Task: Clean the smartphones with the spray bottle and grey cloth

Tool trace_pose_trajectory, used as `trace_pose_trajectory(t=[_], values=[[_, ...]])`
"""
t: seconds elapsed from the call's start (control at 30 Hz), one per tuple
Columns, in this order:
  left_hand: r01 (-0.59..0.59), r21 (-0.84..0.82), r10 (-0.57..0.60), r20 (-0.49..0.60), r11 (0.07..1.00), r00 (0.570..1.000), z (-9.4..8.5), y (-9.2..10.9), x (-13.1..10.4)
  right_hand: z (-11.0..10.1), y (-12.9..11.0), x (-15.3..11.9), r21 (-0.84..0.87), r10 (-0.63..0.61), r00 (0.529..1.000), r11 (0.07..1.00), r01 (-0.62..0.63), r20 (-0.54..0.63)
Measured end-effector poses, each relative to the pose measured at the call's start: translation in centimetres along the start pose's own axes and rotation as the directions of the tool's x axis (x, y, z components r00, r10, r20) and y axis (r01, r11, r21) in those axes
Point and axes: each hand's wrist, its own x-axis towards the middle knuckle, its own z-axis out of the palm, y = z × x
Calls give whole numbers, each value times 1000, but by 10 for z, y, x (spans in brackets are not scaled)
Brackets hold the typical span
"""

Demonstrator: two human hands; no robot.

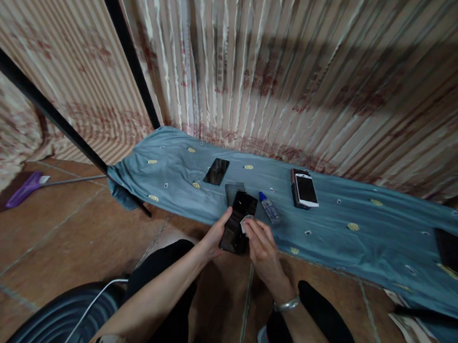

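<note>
Striped curtain: we see its folds (261,63) fill the upper scene, a backdrop to close handwork.
Blue cloth: the pineapple-print covering (349,249) runs across in front of us, its near edge just behind the two hands.
Right hand: this hand (262,243), a metal bracelet (287,304) at its wrist, comes in over the phone's right side, fingertips pinched together on a small white wipe.
Left hand: this hand (215,236) is closed on the phone's left long edge, thumb along the side of the front; we cannot see the fingers beneath.
Black phone: held at the cloth's near edge, the phone (232,234) points its long axis away from the wearer, far end leaning slightly right. It lies right of the left hand's grip and left of the right hand; both are at it, but only the left grips it. Whether anything supports it below, we cannot tell.
Bottle: blue-capped (269,209), it lies on the cloth just beyond the right hand.
White wipe: under the right fingertips, the scrap (244,225) meets the phone's front near mid-length, toward the right edge.
</note>
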Motion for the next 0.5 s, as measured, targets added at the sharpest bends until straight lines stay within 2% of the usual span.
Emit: trace_pose_trajectory(t=[0.17,0.37,0.5], values=[[32,63,-30,-29,998,999,2,-10,-4,1,12,8,-12,55,998,998,-56,-15],[57,196,-41,-83,979,996,0,-22,-5,8,10,23,-47,34,998,998,-37,-57],[50,213,-22,-131,976,991,0,-23,-6,11,11,31,-72,33,998,997,-36,-45]])
